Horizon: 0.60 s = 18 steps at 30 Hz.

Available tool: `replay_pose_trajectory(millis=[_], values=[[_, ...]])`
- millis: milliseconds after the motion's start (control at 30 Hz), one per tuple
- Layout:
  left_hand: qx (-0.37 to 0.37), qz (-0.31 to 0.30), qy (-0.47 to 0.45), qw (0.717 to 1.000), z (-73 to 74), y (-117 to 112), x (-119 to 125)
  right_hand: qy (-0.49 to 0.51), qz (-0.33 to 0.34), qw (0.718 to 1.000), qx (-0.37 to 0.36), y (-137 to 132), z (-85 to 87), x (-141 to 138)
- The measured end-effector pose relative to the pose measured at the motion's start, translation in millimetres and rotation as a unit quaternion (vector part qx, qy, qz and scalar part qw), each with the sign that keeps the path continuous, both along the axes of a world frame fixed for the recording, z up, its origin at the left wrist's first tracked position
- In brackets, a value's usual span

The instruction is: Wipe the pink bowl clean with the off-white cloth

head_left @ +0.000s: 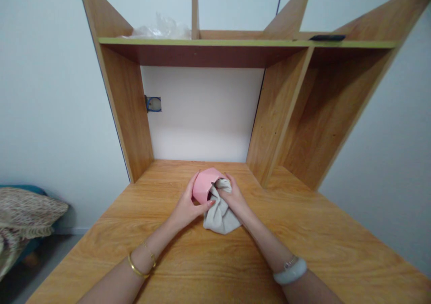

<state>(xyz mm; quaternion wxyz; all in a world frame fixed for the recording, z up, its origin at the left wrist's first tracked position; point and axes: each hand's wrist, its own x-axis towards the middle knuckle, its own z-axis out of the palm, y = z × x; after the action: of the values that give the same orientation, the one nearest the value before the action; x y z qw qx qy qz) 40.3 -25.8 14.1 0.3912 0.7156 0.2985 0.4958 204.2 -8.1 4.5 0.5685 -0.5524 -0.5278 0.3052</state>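
Note:
A pink faceted pot (pixel 204 183) lies tilted over the desk, its opening turned toward me and to the right. Wrapped around its left side and rim is my left hand (pixel 189 203), the thumb at the lower edge of the opening. My right hand (pixel 233 194) grips a light grey cloth (pixel 220 216) and has part of it pushed into the opening; some of its fingers are hidden inside. The rest of the cloth hangs below the pot, down to the desk top.
The wooden desk (pixel 208 268) carries a hutch with a shelf (pixel 208 42). Crumpled clear plastic (pixel 161 29) and a flat black object (pixel 327 37) lie on that shelf. An opening with blue wire (pixel 154 104) shows in the back panel. A fringed blanket (pixel 27 214) drapes over blue furniture at left.

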Motion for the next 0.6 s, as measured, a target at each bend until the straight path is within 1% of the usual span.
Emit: replay_pose_trajectory(millis=[100, 200, 300, 367, 433, 500, 600], values=[[0.01, 0.025, 0.051, 0.998, 3.3, -3, -2, -0.043, -0.017, 0.999, 0.002, 7, -11.6, -3], [0.018, 0.065, 0.1, 0.993, 7.6, -5, -3, -0.102, -0.043, 0.994, 0.005, 7, -12.4, -3], [0.022, 0.074, 0.145, 0.986, 12.3, -8, -3, -0.186, -0.087, 0.979, -0.006, -2, -1.1, 1], [0.034, 0.067, 0.163, 0.984, 14.5, -9, -2, -0.25, -0.11, 0.962, -0.017, -10, 8.5, 4], [0.041, 0.063, 0.176, 0.982, 15.3, -10, -2, -0.307, -0.119, 0.944, -0.018, -17, 16.4, 7], [0.037, 0.069, 0.177, 0.981, 15.3, -10, -1, -0.353, -0.117, 0.928, -0.003, -23, 21.4, 8], [0.033, 0.077, 0.159, 0.984, 15.2, -8, -2, -0.404, -0.119, 0.906, 0.043, -27, 25.2, 9]])
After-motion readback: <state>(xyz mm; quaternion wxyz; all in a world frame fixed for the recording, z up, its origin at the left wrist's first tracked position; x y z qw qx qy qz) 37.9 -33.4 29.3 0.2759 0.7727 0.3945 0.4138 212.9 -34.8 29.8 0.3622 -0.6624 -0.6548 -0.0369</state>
